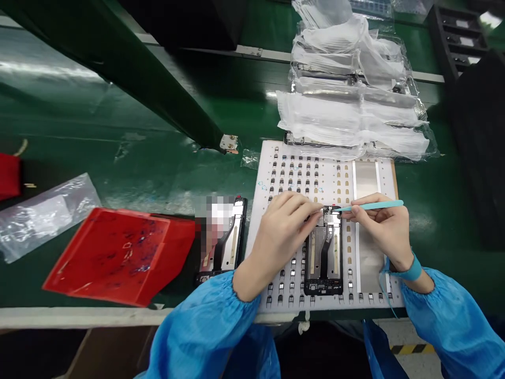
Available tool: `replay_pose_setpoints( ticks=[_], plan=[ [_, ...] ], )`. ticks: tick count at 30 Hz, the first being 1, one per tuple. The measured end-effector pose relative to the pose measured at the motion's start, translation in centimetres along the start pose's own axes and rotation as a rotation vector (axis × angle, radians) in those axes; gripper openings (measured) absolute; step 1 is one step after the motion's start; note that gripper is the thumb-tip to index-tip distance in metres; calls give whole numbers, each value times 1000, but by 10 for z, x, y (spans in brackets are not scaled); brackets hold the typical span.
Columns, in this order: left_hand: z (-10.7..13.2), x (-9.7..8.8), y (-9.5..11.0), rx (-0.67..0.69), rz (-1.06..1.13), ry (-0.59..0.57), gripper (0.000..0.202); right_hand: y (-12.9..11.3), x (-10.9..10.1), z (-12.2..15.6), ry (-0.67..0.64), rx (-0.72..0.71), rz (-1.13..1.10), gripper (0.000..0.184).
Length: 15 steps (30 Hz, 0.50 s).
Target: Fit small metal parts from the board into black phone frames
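Observation:
A phone frame [313,263] with a dark flex cable down its middle lies on a pale sheet [252,231] set with rows of small metal parts. At its upper left edge, my left hand [282,226] has thumb and fingertips pinched together; anything between them is too small to make out. Light-blue tweezers [379,205] are gripped in my right hand [384,226], their tip at the frame's top end near a tiny red spot. A blue band [412,268] with a thin cord circles my right wrist.
Left of the sheet lies a second phone frame [237,231], partly pixelated, beside a red bin [106,252]. Farther back sits a plastic tray of white-wrapped pieces [351,110]. A green post [158,79] slants down at left; a black box [481,142] stands right.

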<state>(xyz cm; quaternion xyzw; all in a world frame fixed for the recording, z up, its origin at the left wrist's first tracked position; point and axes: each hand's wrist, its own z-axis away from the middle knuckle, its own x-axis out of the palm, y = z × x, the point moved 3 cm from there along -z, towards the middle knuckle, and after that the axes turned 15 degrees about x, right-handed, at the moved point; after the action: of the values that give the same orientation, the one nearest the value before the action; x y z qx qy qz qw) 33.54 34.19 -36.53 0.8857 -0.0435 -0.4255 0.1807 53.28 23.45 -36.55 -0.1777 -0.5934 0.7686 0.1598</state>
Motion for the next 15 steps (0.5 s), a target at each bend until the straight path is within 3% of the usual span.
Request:
replay_pose_setpoints(
  ticks=[5, 15],
  plan=[
    [0, 14, 0, 29, 1, -88, 21, 9, -4, -5, 9, 10, 20, 15],
    [3, 17, -1, 70, -64, -123, 22, 10, -2, -7, 0, 45, 36, 24]
  ],
)
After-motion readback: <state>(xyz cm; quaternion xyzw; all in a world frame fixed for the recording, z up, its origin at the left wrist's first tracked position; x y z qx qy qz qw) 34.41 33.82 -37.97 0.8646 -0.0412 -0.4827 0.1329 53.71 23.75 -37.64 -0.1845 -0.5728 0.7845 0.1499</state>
